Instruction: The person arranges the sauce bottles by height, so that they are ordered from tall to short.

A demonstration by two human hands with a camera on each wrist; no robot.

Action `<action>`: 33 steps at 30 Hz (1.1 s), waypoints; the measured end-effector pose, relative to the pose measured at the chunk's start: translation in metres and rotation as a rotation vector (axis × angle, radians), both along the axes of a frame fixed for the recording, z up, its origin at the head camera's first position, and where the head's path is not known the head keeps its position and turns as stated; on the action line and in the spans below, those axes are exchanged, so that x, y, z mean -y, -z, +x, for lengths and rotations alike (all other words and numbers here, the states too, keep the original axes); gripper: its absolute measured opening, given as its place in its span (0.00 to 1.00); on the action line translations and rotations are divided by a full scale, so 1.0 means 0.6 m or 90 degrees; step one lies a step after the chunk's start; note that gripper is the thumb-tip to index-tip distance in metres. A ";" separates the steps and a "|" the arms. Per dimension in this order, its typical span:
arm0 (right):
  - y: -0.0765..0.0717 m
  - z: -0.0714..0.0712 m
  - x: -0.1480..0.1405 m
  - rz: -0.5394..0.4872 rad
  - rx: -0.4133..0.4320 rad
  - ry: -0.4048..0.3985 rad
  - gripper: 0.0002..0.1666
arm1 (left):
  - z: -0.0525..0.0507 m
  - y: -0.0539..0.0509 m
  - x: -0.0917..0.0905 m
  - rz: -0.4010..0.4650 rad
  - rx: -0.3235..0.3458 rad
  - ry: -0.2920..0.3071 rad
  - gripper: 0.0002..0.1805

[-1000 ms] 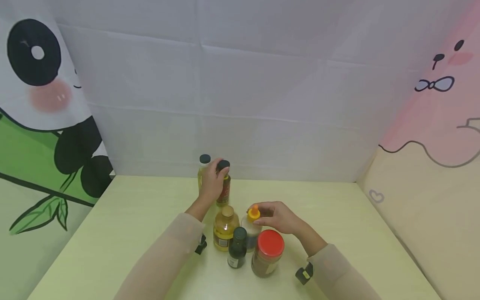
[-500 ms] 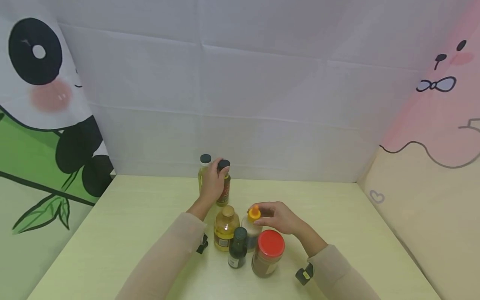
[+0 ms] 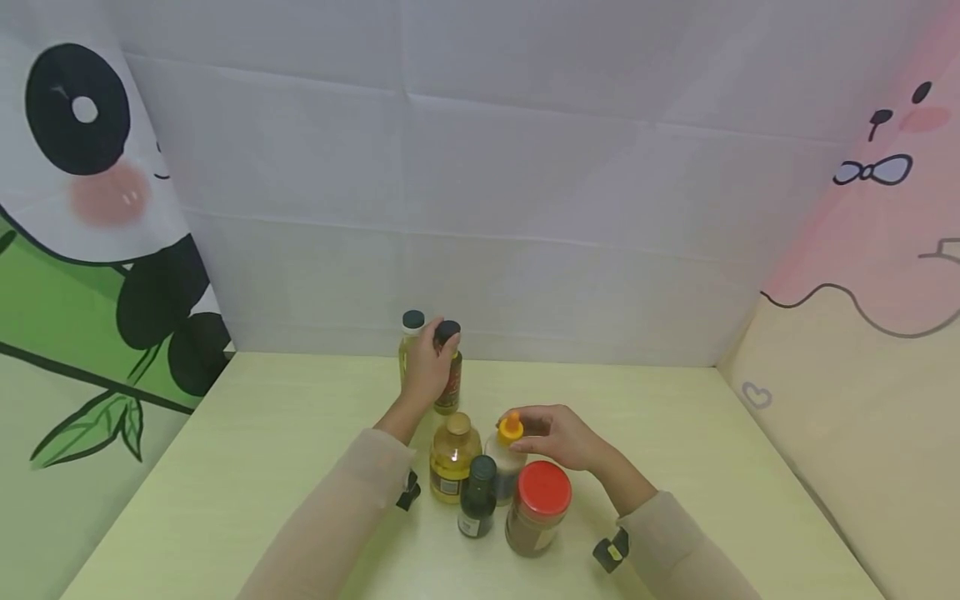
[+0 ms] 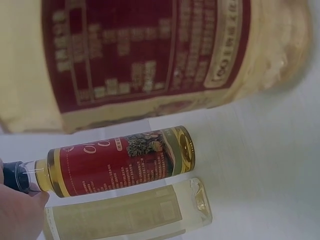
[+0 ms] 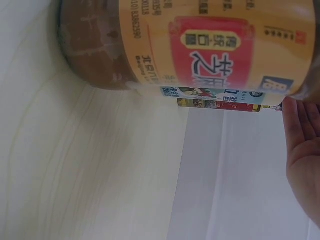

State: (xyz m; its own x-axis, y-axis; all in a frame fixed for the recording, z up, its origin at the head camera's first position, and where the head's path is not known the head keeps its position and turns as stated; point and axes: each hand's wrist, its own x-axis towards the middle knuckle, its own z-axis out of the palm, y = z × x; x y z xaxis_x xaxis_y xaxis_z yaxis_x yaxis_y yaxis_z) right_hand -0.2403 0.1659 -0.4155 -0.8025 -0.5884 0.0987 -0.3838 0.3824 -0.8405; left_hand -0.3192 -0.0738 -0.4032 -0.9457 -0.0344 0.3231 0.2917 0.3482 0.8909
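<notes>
My left hand [image 3: 427,364] grips an olive oil bottle [image 3: 450,387] by its black cap and neck. In the left wrist view that bottle [image 4: 120,160] shows a red label. Close beside it, partly behind the hand, stands a pale oil bottle [image 3: 412,323] with a dark cap. Nearer me, my right hand [image 3: 562,435] pinches the orange nozzle cap of a squeeze bottle [image 3: 501,467] between thumb and fingers. Both held bottles are upright on the table [image 3: 300,442]. In the right wrist view a brown paste jar [image 5: 95,45] largely hides the squeeze bottle.
A round yellow oil bottle [image 3: 455,458] stands left of the squeeze bottle. In front are a small dark bottle [image 3: 477,497] and the red-lidded paste jar [image 3: 542,500], closely grouped. A white cloth backdrop [image 3: 540,208] rises behind the table, with printed side panels.
</notes>
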 end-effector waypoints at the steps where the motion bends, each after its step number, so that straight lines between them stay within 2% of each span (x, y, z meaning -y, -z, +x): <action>1: 0.000 0.000 0.000 0.000 -0.001 0.000 0.24 | 0.000 0.000 0.000 0.003 -0.001 0.000 0.29; 12: -0.001 0.000 0.001 0.006 -0.020 -0.017 0.23 | 0.013 0.006 0.007 -0.007 -0.008 0.018 0.34; 23: 0.002 -0.002 0.001 -0.002 -0.013 -0.015 0.23 | 0.029 0.016 0.013 0.019 -0.026 0.042 0.35; 27: 0.002 -0.002 0.002 -0.002 -0.009 -0.010 0.23 | 0.041 0.019 0.015 0.025 -0.034 0.050 0.34; 33: -0.006 0.005 0.007 0.005 0.000 0.003 0.23 | 0.055 0.024 0.015 0.013 -0.025 0.035 0.35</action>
State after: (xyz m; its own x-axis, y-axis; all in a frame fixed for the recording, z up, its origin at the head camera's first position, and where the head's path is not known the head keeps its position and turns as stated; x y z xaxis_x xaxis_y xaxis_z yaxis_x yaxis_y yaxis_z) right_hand -0.2373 0.1620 -0.4119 -0.8055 -0.5851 0.0941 -0.3818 0.3909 -0.8375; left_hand -0.2862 -0.0830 -0.4177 -0.9330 0.0096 0.3599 0.3446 0.3128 0.8851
